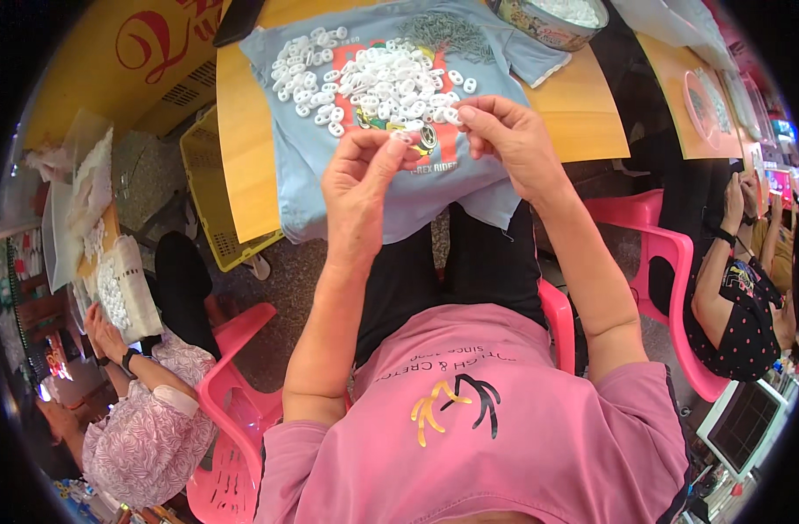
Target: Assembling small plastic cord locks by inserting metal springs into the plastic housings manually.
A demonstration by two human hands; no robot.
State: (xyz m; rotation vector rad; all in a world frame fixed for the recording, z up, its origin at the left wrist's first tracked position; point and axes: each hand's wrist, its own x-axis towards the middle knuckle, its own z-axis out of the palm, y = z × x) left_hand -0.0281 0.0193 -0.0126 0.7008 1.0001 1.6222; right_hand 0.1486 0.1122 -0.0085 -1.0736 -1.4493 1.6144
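Over a light blue T-shirt (312,192) spread on the table, my left hand (357,179) pinches a small white oval plastic piece (403,137) between thumb and fingertips. My right hand (511,144) is just to its right, thumb and forefinger pressed together. Whatever lies between those fingertips is too small to make out. Beyond both hands is a heap of white oval plastic pieces (390,77) with two holes each. More such pieces (305,70) lie in a looser group at the left. A pile of thin grey-green pieces, possibly screws (447,37), sits at the far side.
A round tin (552,22) of white pieces stands at the far right of the wooden table (583,109). A yellow crate (220,210) is below the table's left side. Pink chairs (242,393) flank me. People work at tables on both sides, one with white pieces at left.
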